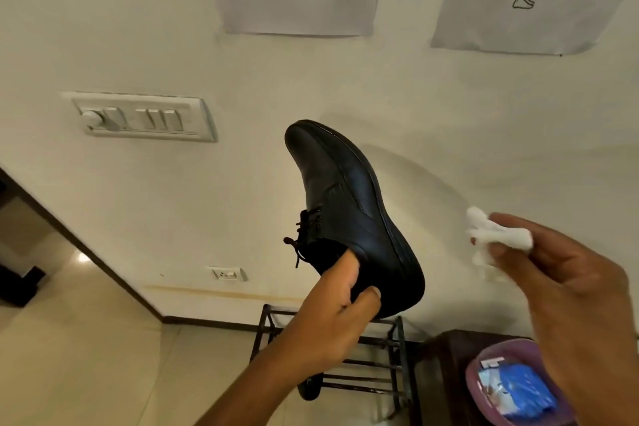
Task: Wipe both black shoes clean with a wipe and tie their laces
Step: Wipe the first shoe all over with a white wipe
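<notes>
left hand (332, 318) gripping, right hand (567, 287) pinching

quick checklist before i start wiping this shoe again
1. Left hand grips the black shoe at the heel, thumb inside the collar: ok.
2. Right hand pinches the white wipe: ok.
3. Wipe touching the shoe: not ok, it is held apart to the right.
4. Laces tied: not ok, ends hang loose.
5. Second shoe within reach: cannot tell, only a dark toe shows by the metal rack.
6. Shoe surface clean: cannot tell.
</notes>
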